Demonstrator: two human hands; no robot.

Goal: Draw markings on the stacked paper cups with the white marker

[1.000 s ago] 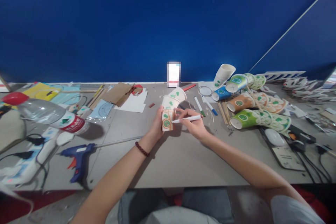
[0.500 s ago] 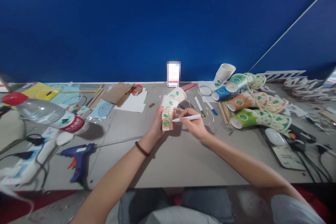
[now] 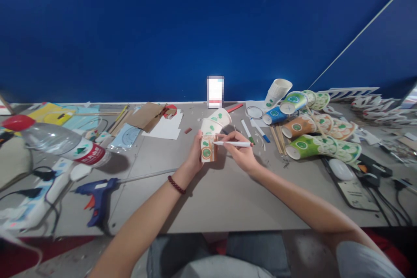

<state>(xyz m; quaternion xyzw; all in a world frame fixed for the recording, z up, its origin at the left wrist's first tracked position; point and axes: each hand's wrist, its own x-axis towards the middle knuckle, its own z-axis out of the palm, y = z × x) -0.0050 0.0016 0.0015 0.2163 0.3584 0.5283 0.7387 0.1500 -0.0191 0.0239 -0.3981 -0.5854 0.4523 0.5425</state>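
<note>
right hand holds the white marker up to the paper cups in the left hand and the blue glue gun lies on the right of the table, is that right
No: the head view shows the blue glue gun on the left of the table. The right hand does hold the white marker up to the paper cups in the left hand.

Your cups (image 3: 211,128) look matt paper, your pen (image 3: 241,143) smooth plastic, and left of the cups lie matt cardboard (image 3: 146,116) and a glossy plastic bottle (image 3: 58,141).

A deep blue wall (image 3: 140,30) rises behind a long grey table (image 3: 228,208).
</note>
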